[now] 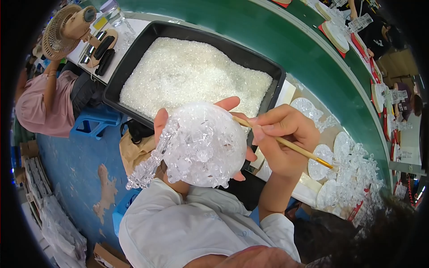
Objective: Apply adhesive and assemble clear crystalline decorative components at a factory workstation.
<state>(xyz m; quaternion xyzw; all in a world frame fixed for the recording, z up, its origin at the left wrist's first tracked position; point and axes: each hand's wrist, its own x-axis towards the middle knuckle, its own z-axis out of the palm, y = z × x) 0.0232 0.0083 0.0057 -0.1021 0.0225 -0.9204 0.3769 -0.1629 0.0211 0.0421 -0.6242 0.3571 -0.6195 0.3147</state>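
A round, frosted-clear ornament [203,145] is held up in front of my chest, its face covered with clear plastic-looking pieces. A clear knobbly stem sticks out at its lower left. My left hand [161,121] grips it from beneath, with fingertips showing around the rim and the palm hidden. In my right hand [288,134] a thin wooden-handled paintbrush [297,149] is pinched between thumb and fingers. The brush's handle end meets the upper right rim of the ornament, while its gold-coloured ferrule points away to the lower right.
Just beyond my hands lies a black tray [111,96] of clear granules [192,71]. Several clear ornaments [353,172] crowd the table at right. A green curved conveyor [313,67] runs behind. At left are a fan [62,33], a blue stool [96,119] and a person in pink [47,105].
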